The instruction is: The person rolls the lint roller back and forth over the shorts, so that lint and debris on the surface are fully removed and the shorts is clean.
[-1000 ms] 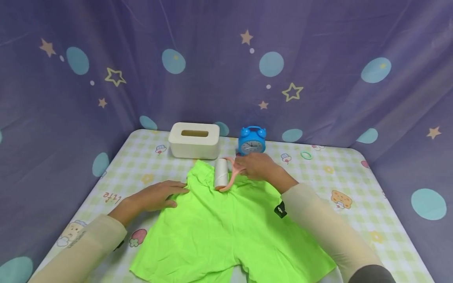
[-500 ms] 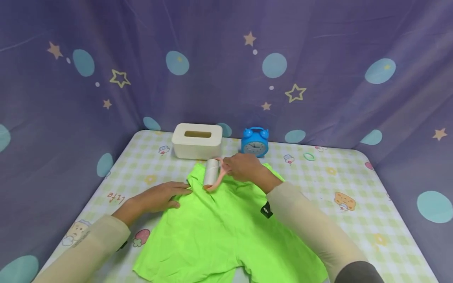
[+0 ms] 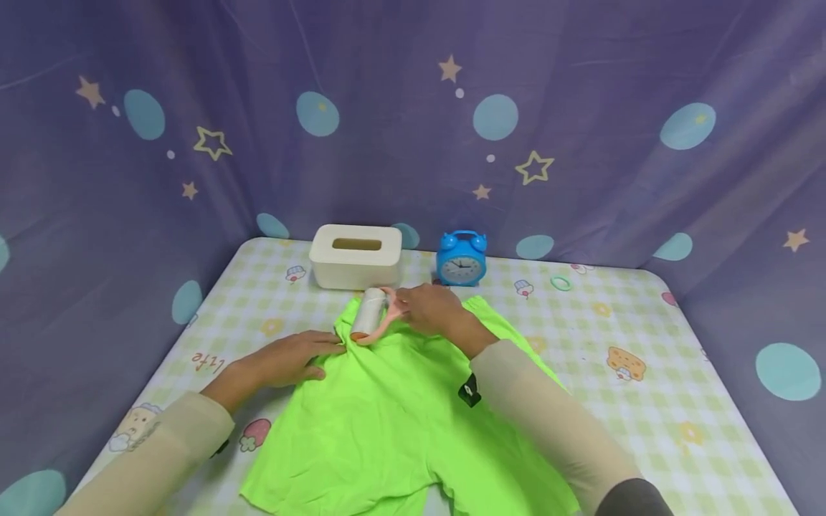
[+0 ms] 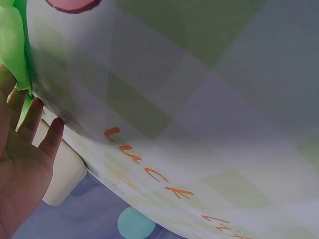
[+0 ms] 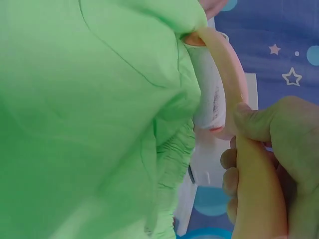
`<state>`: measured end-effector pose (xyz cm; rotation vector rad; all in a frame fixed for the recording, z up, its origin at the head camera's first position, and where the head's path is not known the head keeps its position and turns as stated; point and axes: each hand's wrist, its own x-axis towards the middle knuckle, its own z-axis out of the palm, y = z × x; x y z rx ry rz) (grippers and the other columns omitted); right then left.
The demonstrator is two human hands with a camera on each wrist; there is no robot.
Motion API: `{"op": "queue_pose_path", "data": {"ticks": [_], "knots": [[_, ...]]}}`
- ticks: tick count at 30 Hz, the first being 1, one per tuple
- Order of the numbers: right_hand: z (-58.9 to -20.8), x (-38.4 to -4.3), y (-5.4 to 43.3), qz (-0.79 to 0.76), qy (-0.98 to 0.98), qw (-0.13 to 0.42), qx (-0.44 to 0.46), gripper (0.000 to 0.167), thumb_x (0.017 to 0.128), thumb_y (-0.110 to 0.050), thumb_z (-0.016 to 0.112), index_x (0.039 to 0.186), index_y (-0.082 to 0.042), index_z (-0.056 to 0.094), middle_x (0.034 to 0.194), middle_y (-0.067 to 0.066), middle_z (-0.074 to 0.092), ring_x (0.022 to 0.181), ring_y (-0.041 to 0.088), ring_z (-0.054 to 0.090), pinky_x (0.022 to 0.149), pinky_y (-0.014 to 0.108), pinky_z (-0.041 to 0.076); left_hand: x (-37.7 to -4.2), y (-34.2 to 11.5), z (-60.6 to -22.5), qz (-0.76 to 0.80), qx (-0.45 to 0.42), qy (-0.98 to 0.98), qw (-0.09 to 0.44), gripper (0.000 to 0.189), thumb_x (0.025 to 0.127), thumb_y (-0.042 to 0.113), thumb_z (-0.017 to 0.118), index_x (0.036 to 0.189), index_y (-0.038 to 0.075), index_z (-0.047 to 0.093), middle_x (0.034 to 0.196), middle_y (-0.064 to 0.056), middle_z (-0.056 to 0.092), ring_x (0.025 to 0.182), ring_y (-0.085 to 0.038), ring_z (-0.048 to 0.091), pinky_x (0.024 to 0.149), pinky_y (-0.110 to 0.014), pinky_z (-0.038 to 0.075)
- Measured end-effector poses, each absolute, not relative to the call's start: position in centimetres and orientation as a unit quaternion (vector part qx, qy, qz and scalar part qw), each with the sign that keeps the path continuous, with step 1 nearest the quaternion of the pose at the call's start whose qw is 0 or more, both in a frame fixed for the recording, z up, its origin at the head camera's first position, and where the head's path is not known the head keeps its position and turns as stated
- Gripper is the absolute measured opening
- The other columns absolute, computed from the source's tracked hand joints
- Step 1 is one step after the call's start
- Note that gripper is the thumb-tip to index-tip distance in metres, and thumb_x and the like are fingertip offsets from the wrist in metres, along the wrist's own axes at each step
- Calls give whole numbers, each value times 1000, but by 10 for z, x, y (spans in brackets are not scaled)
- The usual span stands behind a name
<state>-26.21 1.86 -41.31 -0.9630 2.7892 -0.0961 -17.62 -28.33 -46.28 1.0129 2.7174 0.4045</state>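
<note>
Roller (image 3: 369, 315) and right hand (image 3: 431, 307) have shifted leftward along the waistband (image 5: 174, 164) since the earlier frame. Furthest left, the left hand (image 3: 284, 360) rests at the edge of the shorts (image 3: 387, 408), fingers apart and fairly straight. Just beside it, the roller lies at the waistband's left end, in front of the box (image 3: 358, 272). Dark specks on the roll (image 5: 205, 94) suggest some lint is already picked up. The right hand's fingers are clamped round the handle (image 5: 259, 189). Rolling the waistband seems under way and near its left end; whether the legs, spread on the desk (image 3: 581, 322), are done or left cannot be told. Further right, the clock (image 3: 461, 269) and ring (image 3: 561, 284) look uninvolved.
</note>
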Motion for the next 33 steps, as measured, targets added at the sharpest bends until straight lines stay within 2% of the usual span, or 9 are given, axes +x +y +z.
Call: {"op": "queue_pose_path", "data": {"ticks": [3, 7, 12, 20, 28, 33], "knots": [[-413, -261, 14, -31, 943, 90, -320, 19, 102, -38, 62, 112, -22, 60, 92, -3, 67, 86, 17, 66, 68, 36, 53, -175, -282, -464, 137, 349, 921, 102, 52, 95, 18, 72, 143, 6, 59, 149, -19, 54, 137, -41, 51, 108, -58, 45], [-411, -259, 13, -29, 947, 104, -304, 17, 102, -39, 61, 106, -23, 58, 87, -5, 63, 79, 14, 62, 61, 34, 49, -174, -279, -465, 135, 353, 920, 102, 51, 95, 18, 71, 143, 6, 59, 149, -18, 53, 137, -41, 51, 108, -57, 46], [-404, -257, 21, 2, 947, 123, -296, 20, 103, -39, 59, 114, -23, 60, 86, -3, 63, 74, 13, 61, 59, 32, 50, -174, -278, -463, 131, 345, 923, 110, 53, 96, 21, 71, 146, 8, 57, 152, -17, 52, 138, -41, 50, 109, -57, 45], [-399, -256, 26, 33, 940, 112, -321, 25, 102, -37, 62, 120, -19, 59, 91, 0, 64, 78, 15, 61, 60, 32, 52, -173, -283, -454, 102, 312, 936, 124, 55, 94, 25, 73, 146, 14, 58, 151, -15, 53, 138, -40, 51, 107, -58, 47], [-405, -262, 29, 10, 941, 119, -317, 26, 101, -38, 64, 121, -23, 59, 89, -2, 64, 81, 15, 62, 64, 33, 52, -163, -290, -448, 62, 312, 945, 82, 52, 87, 27, 80, 136, 14, 67, 141, -11, 63, 128, -36, 60, 102, -53, 51], [-406, -265, 31, -4, 940, 120, -319, 25, 100, -39, 64, 119, -24, 60, 91, -4, 64, 82, 13, 61, 63, 33, 50, -160, -289, -449, 60, 316, 944, 72, 52, 87, 27, 80, 135, 14, 67, 140, -12, 64, 127, -36, 61, 101, -54, 52]]}}
